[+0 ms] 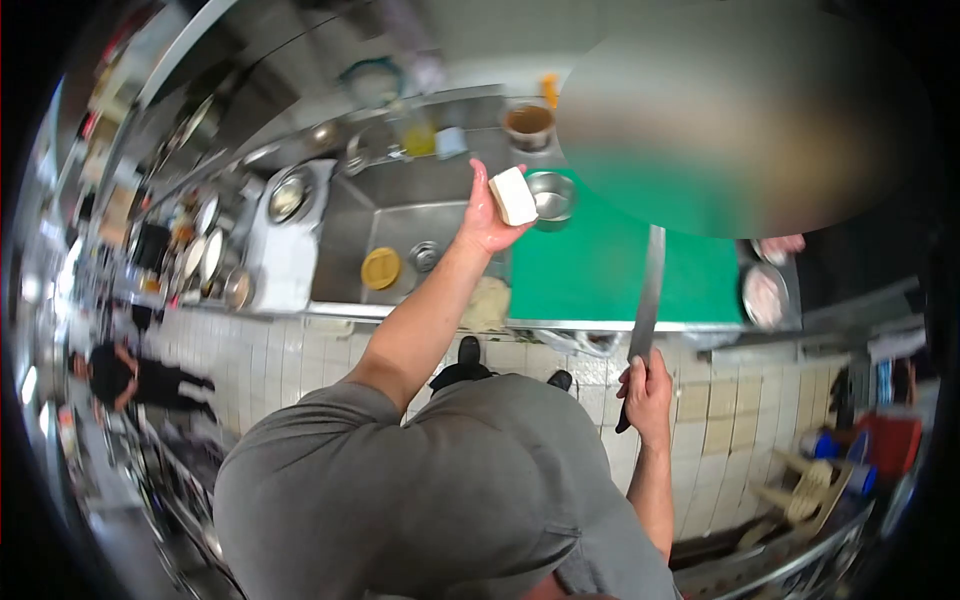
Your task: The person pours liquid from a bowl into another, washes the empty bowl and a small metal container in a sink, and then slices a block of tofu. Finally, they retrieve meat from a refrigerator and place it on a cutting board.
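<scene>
My left hand [487,215] is raised over the sink's right edge and holds a white block [513,195], which looks like tofu, on its fingers. My right hand [648,388] grips the dark handle of a long knife [648,290]. The blade points away from me and lies over the near edge of the green cutting board [600,275]. The board is bare where the blade crosses it.
A steel sink [400,235] with a yellow lid [381,268] lies left of the board. A small steel bowl [551,197] stands at the board's far left corner. A plate of pale food [766,296] sits right of the board. A person in black [120,378] stands far left.
</scene>
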### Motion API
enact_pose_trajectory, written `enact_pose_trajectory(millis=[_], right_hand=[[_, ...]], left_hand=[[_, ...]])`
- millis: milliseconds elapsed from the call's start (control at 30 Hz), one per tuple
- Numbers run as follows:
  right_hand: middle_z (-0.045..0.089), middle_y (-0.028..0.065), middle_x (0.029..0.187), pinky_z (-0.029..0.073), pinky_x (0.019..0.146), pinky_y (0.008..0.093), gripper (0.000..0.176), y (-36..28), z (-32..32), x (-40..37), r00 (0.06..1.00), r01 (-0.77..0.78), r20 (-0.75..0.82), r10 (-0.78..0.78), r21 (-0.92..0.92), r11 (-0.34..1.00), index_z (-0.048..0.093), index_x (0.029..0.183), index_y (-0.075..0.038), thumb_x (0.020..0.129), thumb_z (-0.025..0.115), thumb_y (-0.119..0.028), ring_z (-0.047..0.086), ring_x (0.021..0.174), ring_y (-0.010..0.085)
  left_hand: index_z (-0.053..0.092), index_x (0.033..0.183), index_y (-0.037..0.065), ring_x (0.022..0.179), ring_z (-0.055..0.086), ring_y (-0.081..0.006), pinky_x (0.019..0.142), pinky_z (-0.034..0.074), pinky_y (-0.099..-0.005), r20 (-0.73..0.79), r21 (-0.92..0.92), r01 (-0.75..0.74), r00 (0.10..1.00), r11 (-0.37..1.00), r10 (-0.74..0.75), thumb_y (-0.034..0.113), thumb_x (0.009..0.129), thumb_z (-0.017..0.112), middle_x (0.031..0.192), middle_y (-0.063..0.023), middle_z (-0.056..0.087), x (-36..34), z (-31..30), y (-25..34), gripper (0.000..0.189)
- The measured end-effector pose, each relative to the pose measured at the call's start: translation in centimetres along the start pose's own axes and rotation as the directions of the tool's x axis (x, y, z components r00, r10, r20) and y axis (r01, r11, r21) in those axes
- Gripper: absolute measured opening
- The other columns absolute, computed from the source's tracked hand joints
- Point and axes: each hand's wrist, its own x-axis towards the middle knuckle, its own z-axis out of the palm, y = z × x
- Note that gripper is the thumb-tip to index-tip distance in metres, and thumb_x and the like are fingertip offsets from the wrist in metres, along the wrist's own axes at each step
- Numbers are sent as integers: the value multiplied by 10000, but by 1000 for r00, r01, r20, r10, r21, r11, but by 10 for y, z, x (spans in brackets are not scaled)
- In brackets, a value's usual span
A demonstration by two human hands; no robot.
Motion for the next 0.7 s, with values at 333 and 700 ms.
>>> enact_pose_trajectory(millis=[333,700], right_hand=[[664,170,726,521,591,417,324,-145,239,61,794,606,264,-548,-412,680,610,1240,-17,921,606,-71,676,641,328],[657,190,703,514,542,430,313,-170,351,87,795,598,281,-537,-511,617,617,1224,-9,921,605,-87,669,599,343]], left_hand=[[631,938,198,784,621,-232,686,492,-377,52,-101,-260,962,960,267,865,785,490,841,-14,643,-57,-83,174,699],[636,904,164,656,603,-258,605,470,-377,-35,-128,-239,971,963,236,838,811,517,763,-65,616,-57,-85,260,690]])
